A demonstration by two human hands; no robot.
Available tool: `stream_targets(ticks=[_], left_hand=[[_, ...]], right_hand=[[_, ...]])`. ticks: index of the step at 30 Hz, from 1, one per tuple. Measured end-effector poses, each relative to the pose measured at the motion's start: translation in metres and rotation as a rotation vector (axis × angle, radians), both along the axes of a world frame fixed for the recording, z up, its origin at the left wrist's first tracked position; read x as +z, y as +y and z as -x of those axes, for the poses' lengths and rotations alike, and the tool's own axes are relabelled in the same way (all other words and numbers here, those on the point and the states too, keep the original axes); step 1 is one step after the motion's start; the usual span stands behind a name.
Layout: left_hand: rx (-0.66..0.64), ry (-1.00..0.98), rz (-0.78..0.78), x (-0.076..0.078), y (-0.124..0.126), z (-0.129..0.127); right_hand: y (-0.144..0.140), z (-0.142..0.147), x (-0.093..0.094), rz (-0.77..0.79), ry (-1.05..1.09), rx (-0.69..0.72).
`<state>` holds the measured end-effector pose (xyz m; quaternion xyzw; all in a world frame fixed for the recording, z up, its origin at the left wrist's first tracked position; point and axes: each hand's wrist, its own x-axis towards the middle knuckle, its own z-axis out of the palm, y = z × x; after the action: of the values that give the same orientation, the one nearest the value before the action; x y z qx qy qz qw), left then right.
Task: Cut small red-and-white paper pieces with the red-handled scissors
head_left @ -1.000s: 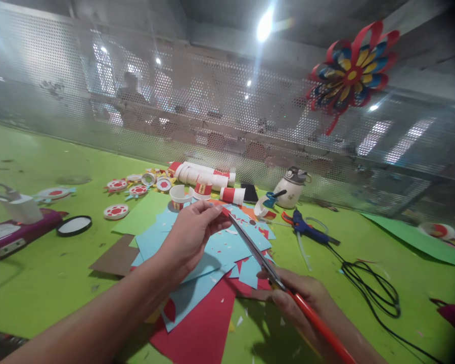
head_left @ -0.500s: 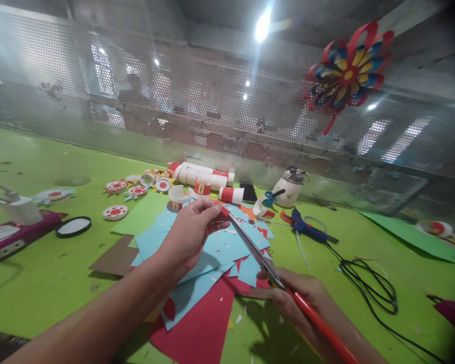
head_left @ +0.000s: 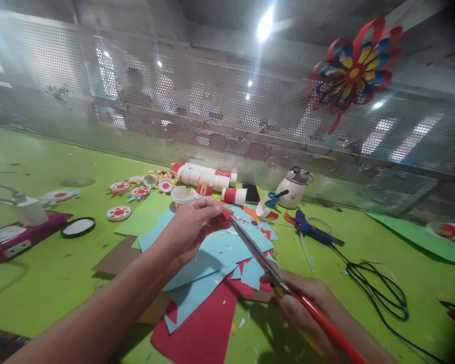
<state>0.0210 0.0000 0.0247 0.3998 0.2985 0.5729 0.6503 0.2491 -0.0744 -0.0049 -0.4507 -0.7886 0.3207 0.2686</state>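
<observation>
My left hand [head_left: 191, 230] pinches a small red paper piece [head_left: 226, 213] between thumb and fingers, above a pile of light blue and red paper sheets [head_left: 208, 273]. My right hand [head_left: 307, 308] grips red-handled scissors [head_left: 273, 275]; their long blades reach up and left, with the tips touching the red piece. Both hands hover over the green table [head_left: 53, 273].
Paper cups and rolls [head_left: 207, 182] and round red-and-white discs [head_left: 119, 212] lie behind the pile. A blue glue gun [head_left: 309, 227] with a black cord [head_left: 379, 293], a white jug [head_left: 293, 187], a purple device [head_left: 18, 235] and a mesh wall with a paper flower [head_left: 354, 68] surround it.
Hands and scissors hold nearly the same pose; the blade tips stay at the red piece. The view has shifted slightly.
</observation>
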Motion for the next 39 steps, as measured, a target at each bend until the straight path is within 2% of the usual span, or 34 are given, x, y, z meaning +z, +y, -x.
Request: stream_targets(ticks=[5, 12, 17, 39], left_hand=[[-0.034, 0.012, 0.014, -0.001, 0.001, 0.001], [-0.048, 0.000, -0.009, -0.002, 0.002, 0.003], [-0.048, 0.015, -0.014, -0.001, 0.002, 0.004], [-0.033, 0.070, 0.010, 0.002, 0.001, 0.001]], right_hand=[[-0.004, -0.003, 0.005, 0.042, 0.020, 0.016], [-0.008, -0.001, 0.012, -0.042, -0.049, -0.028], [-0.008, -0.002, 0.011, -0.079, -0.077, -0.023], [-0.003, -0.011, 0.005, -0.037, -0.164, 0.026]])
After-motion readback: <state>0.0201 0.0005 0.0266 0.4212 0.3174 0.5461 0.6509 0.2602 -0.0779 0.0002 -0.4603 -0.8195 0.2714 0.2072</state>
